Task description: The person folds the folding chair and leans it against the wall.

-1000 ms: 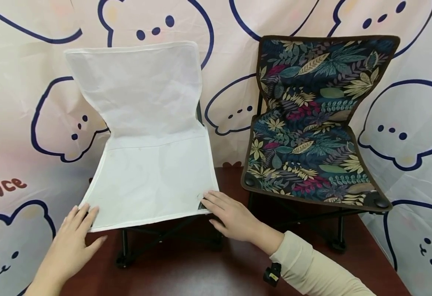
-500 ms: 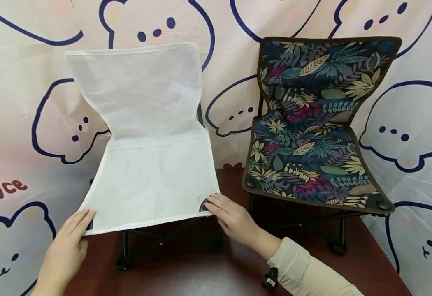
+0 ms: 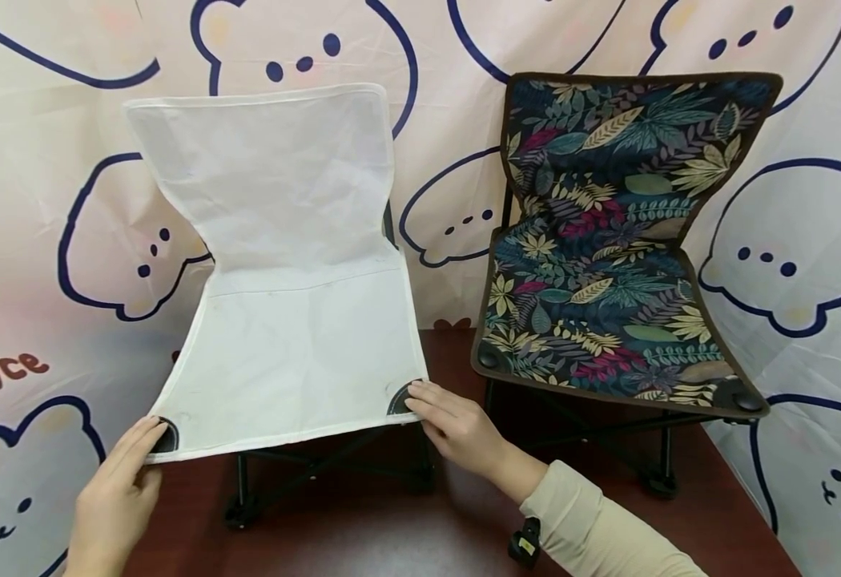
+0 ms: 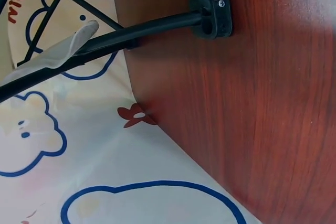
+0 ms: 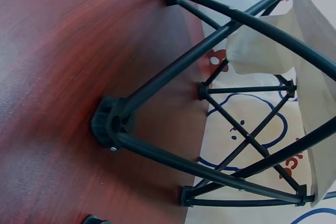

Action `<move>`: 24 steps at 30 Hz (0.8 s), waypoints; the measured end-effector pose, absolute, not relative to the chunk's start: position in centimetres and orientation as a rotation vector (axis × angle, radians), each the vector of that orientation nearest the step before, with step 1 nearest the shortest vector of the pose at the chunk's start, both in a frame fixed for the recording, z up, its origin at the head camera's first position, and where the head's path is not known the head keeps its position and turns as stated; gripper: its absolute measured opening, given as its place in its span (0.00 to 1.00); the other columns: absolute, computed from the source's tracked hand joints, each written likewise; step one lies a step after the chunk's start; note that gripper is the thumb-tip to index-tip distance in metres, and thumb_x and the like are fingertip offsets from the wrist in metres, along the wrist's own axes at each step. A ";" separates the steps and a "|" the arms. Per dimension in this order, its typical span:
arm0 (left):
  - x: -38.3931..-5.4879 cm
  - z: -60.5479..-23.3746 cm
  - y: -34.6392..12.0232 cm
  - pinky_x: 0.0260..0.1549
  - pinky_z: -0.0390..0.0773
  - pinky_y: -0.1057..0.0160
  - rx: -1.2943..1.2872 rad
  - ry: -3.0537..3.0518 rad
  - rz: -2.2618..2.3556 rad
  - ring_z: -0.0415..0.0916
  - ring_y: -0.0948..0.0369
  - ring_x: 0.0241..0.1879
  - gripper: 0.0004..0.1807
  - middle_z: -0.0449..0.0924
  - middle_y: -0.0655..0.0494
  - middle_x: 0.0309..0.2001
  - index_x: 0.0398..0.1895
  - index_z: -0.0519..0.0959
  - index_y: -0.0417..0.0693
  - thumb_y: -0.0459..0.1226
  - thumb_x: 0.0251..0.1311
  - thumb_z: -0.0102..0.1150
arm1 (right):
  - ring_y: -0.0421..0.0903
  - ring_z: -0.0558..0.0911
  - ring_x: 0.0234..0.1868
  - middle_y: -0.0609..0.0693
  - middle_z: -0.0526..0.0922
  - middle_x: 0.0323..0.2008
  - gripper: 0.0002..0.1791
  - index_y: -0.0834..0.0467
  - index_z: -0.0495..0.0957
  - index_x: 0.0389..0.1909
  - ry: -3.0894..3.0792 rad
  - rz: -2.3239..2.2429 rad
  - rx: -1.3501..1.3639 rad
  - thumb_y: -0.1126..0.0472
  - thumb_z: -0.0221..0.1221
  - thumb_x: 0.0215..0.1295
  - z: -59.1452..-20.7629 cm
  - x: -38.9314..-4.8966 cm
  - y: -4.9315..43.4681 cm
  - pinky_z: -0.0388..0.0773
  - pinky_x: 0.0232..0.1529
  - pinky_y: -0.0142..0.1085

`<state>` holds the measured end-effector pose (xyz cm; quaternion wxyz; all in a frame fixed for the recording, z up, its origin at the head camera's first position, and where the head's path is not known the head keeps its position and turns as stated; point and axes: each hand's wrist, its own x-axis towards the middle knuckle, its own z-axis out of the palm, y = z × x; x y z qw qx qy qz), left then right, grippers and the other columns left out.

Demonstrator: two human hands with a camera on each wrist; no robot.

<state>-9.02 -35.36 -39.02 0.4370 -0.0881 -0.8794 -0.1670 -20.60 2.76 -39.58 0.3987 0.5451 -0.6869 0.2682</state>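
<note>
A white folding chair (image 3: pixel 298 353) stands upright at the left of the head view, with dark patches at its front seat corners. My left hand (image 3: pixel 118 489) pinches the front left corner, fingers over the top and thumb lower, beside one dark patch (image 3: pixel 170 437). At the front right corner, my right hand (image 3: pixel 467 433) grips the edge with its fingers over the other patch (image 3: pixel 397 399); its thumb is hidden. Dark crossed legs (image 5: pixel 178 66) show below the seat in the right wrist view. The left wrist view has a plastic foot (image 4: pixel 218 19) on the tabletop. Neither wrist view shows the hands.
A leaf-patterned folding chair (image 3: pixel 608 304) stands to the right of the white one. Both are on a reddish-brown wooden tabletop (image 3: pixel 363 537). Cartoon-printed cloth (image 3: pixel 449 296) hangs close behind and at the sides. A small black device (image 3: pixel 525 545) hangs under my right wrist.
My left hand has slid outward and down to the corner, its thumb drawing in, and the left dark patch has come into view. My right hand has moved slightly right, uncovering more of its patch.
</note>
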 end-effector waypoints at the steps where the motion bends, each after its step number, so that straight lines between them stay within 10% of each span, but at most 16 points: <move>1: -9.0 -39.1 -35.4 0.53 0.52 0.78 -0.212 -2.179 -0.424 0.57 0.74 0.56 0.20 0.72 0.45 0.50 0.45 0.74 0.35 0.26 0.44 0.43 | 0.51 0.75 0.47 0.59 0.76 0.43 0.12 0.66 0.76 0.40 -1.737 0.680 1.382 0.67 0.48 0.59 -39.5 -20.6 2.8 0.70 0.46 0.35; 6: -8.9 -39.2 -35.5 0.53 0.53 0.78 -0.173 -2.157 -0.445 0.58 0.74 0.55 0.26 0.72 0.43 0.48 0.44 0.75 0.35 0.45 0.57 0.33 | 0.50 0.75 0.46 0.58 0.77 0.42 0.10 0.65 0.77 0.38 -1.741 0.685 1.400 0.67 0.51 0.58 -39.2 -20.6 2.9 0.70 0.46 0.34; 24: -9.1 -38.7 -35.2 0.54 0.54 0.75 -0.216 -2.171 -0.404 0.58 0.73 0.55 0.27 0.72 0.48 0.51 0.47 0.75 0.38 0.49 0.64 0.32 | 0.48 0.76 0.45 0.57 0.78 0.41 0.16 0.64 0.79 0.36 -1.754 0.650 1.437 0.70 0.64 0.42 -38.5 -21.1 3.2 0.70 0.45 0.33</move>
